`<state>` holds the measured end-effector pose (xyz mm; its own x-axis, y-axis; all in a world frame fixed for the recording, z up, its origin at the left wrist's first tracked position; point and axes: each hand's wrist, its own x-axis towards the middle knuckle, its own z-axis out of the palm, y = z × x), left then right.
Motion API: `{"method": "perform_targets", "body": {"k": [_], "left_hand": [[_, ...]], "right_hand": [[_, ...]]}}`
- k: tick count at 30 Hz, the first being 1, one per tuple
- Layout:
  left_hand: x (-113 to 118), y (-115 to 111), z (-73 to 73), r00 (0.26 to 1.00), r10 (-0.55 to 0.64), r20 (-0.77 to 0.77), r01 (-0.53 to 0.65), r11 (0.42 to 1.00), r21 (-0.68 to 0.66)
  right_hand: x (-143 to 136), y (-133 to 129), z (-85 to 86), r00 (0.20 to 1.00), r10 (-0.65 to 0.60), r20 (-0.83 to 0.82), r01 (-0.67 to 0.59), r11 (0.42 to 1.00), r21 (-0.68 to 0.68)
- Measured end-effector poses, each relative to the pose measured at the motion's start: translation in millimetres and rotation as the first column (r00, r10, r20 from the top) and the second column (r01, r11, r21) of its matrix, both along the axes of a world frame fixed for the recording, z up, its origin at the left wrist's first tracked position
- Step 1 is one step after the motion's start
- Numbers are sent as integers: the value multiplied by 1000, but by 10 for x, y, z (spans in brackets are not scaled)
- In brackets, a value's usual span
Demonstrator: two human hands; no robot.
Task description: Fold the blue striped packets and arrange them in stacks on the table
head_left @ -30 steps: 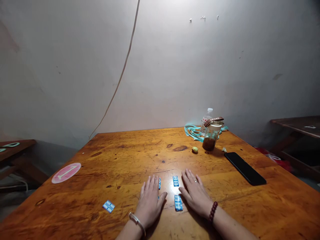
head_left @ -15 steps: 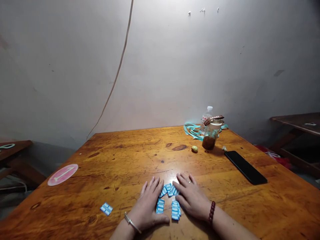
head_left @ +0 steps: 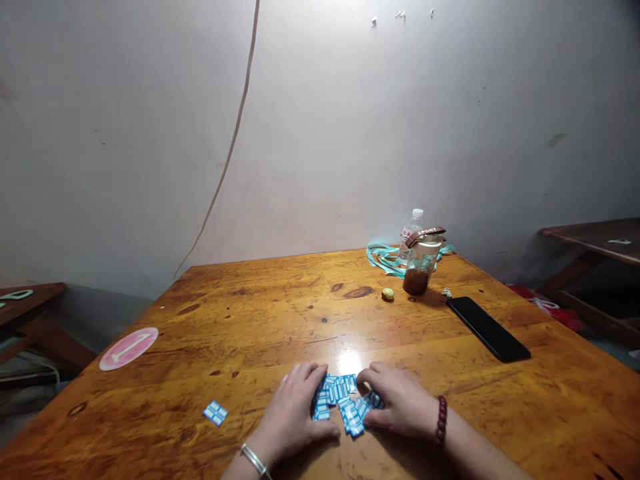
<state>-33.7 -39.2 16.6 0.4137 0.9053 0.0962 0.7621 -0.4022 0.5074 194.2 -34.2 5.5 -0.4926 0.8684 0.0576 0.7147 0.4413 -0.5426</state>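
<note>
Several small blue-and-white pieces [head_left: 341, 390] lie in a loose, overlapping pile near the table's front edge. My left hand [head_left: 299, 410] curves around the pile's left side, thumb and fingers apart, touching its edge. On the right, my right hand [head_left: 397, 400] is bent over the pile, its thumb and forefinger apart with pieces between them. Neither hand lifts anything. One separate blue-and-white piece [head_left: 215, 413] lies flat to the left of my left hand.
A black phone [head_left: 487, 329] lies at the right. Behind it stand a brown-strapped cup [head_left: 419, 270] and a clear bottle [head_left: 413, 230], beside turquoise ribbon [head_left: 383, 259] and a small yellowish object [head_left: 387, 293]. A pink round sticker [head_left: 129, 349] is on the wooden table [head_left: 260, 313] at left.
Both hands have curled their fingers, the right one more, and drawn back slightly. The pieces between them, which lay in separate small groups, are now pushed together into a tighter pile.
</note>
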Motion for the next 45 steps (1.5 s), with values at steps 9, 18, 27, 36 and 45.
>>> {"method": "perform_targets", "body": {"k": [9, 18, 27, 36, 45], "left_hand": [[67, 108, -32, 976, 124, 178, -146, 983, 114], [140, 15, 36, 994, -100, 54, 97, 994, 46], [-28, 153, -48, 983, 144, 113, -158, 979, 130], [39, 89, -84, 1000, -14, 18, 12, 996, 88], [-101, 163, -88, 989, 102, 109, -114, 986, 118]], "right_hand": [[-115, 136, -61, 948, -178, -264, 204, 976, 75], [-176, 3, 11, 991, 102, -91, -96, 993, 64], [-60, 157, -50, 956, -162, -246, 194, 975, 111], [-190, 44, -108, 998, 11, -65, -3, 993, 117], [21, 171, -54, 962, -177, -208, 207, 969, 133]]}}
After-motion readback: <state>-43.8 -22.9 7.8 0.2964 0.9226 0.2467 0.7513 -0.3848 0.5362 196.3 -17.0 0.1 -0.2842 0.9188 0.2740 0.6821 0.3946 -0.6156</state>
